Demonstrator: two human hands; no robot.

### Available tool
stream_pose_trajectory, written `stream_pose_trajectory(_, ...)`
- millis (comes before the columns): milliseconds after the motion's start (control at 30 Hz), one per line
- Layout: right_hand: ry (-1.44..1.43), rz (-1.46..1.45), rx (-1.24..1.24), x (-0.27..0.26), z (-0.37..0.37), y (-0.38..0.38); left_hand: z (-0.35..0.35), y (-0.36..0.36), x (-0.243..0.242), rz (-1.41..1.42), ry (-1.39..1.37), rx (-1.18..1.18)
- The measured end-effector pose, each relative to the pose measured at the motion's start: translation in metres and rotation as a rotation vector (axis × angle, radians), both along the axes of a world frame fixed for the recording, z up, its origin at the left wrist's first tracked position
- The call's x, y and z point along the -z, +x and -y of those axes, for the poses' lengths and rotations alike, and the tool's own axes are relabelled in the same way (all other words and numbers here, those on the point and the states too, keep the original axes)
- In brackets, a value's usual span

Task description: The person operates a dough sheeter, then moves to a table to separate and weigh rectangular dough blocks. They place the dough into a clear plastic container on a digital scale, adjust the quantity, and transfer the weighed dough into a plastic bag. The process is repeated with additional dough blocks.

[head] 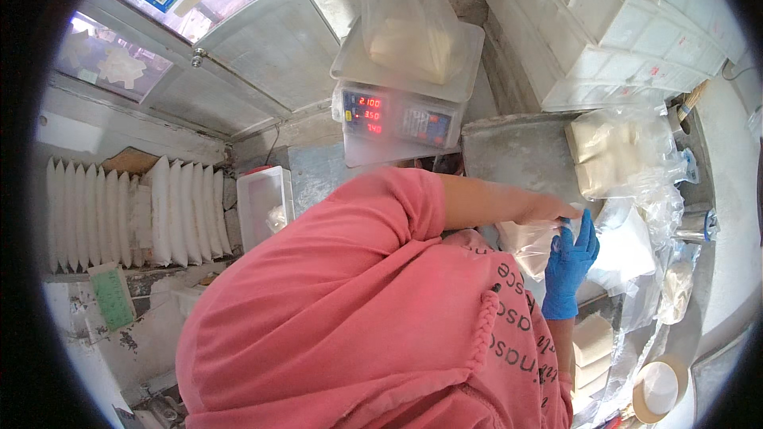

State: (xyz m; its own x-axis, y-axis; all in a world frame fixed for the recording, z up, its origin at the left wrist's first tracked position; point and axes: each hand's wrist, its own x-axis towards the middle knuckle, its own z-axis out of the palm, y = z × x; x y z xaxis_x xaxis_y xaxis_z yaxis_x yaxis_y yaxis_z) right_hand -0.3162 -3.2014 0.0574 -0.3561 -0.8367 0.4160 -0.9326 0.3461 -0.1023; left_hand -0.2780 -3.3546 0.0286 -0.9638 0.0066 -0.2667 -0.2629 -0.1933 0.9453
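Note:
My left hand [551, 207], bare, reaches to the top of a clear plastic bag [527, 244] and pinches its gathered plastic. The bag stands close to my chest and holds pale contents. From the other side my right hand [571, 262], in a blue glove, meets the left at the bag's neck, thumb and forefinger on the plastic and the other fingers extended. Part of the bag is hidden behind my arm and pink shirt. Beyond the hands lie a white sheet [626, 241] and a larger clear bag of pale blocks [620, 152].
A digital scale [396, 116] with lit red figures bears a filled plastic bag [411, 47]. Stacked white crates [602, 30] rise at upper right. Pale blocks [593, 351] and a round container [658, 390] are at lower right. A white bin [265, 190] stands left.

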Motion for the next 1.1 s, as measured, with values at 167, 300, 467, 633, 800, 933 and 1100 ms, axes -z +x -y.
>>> stream_pose_trajectory(167, -0.07, 0.031, -0.011, 0.0, -0.01, 0.012, 0.01, -0.017, 0.041, -0.149, -0.554, 0.138)
stream_pose_trajectory(300, 0.005, 0.143, -0.053, 0.059, -0.063, 0.038, 0.016, -0.035, 0.065, 0.38, -0.768, -0.255)
stream_pose_trajectory(467, 0.065, 0.352, 0.124, 0.04, -0.057, 0.069, 0.034, 0.009, 0.088, 0.013, -0.738, -0.398)
stream_pose_trajectory(633, -0.131, 0.467, -0.023, -0.036, 0.038, 0.079, 0.161, 0.118, -0.048, -0.657, -1.116, -0.872)
stream_pose_trajectory(800, -0.236, 0.635, -0.391, -0.092, 0.227, 0.113, 0.314, 0.178, -0.101, -0.363, -1.598, -1.514)
stream_pose_trajectory(933, -0.177, 0.64, -0.635, -0.122, 0.389, 0.146, 0.369, 0.218, -0.1, -0.271, -0.488, -1.195)
stream_pose_trajectory(1100, 0.663, 0.414, -0.533, -0.079, 0.488, 0.104, 0.373, 0.249, -0.129, -0.151, -0.389, -1.078)
